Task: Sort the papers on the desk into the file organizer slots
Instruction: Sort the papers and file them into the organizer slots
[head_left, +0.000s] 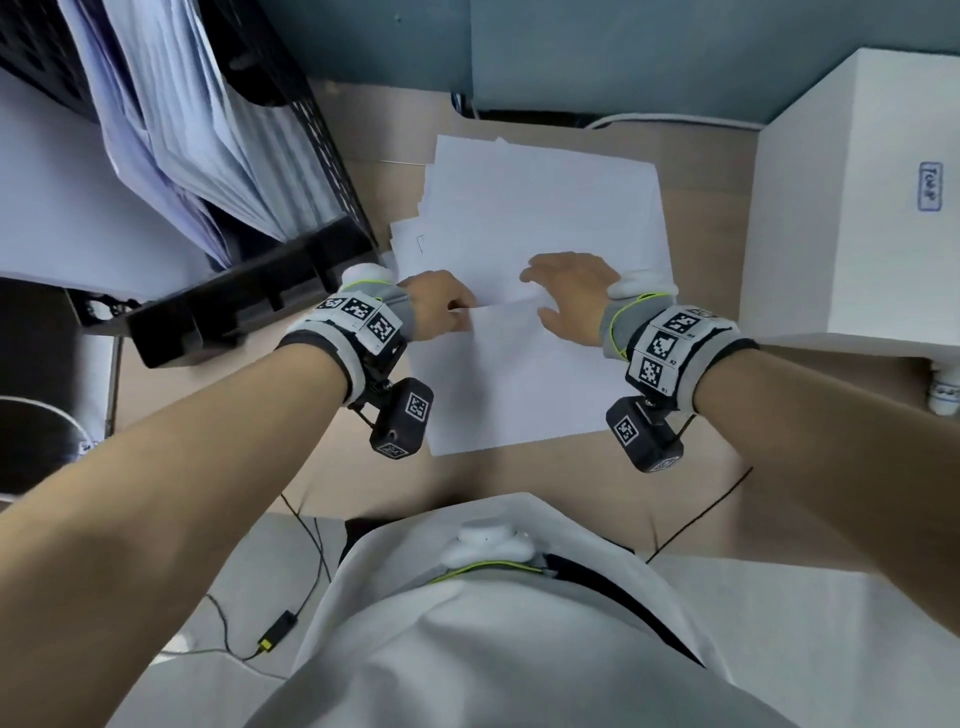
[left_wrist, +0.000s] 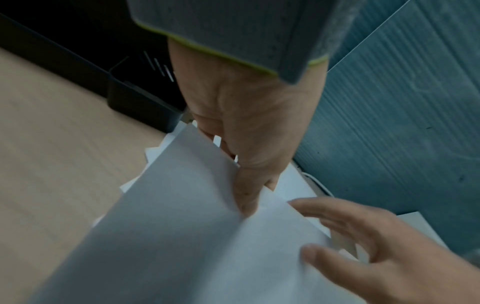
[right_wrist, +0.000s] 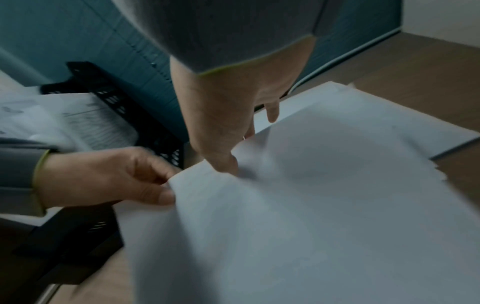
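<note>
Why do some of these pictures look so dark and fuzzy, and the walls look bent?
Head view: bright and mostly sharp, but the wide lens bends the black file organizer and white box. Left wrist view: dim, and the right hand is smeared. Right wrist view: dim too; the left hand and the sheet are fuzzy.

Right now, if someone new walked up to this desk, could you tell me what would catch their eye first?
Probably the two hands at the centre of the desk: the left hand pinches the edge of the top sheet, lifting it off a loose pile of white papers, while the right hand rests spread on it. Next, the black file organizer at the left, already stuffed with papers, and the white box at the right.
</note>
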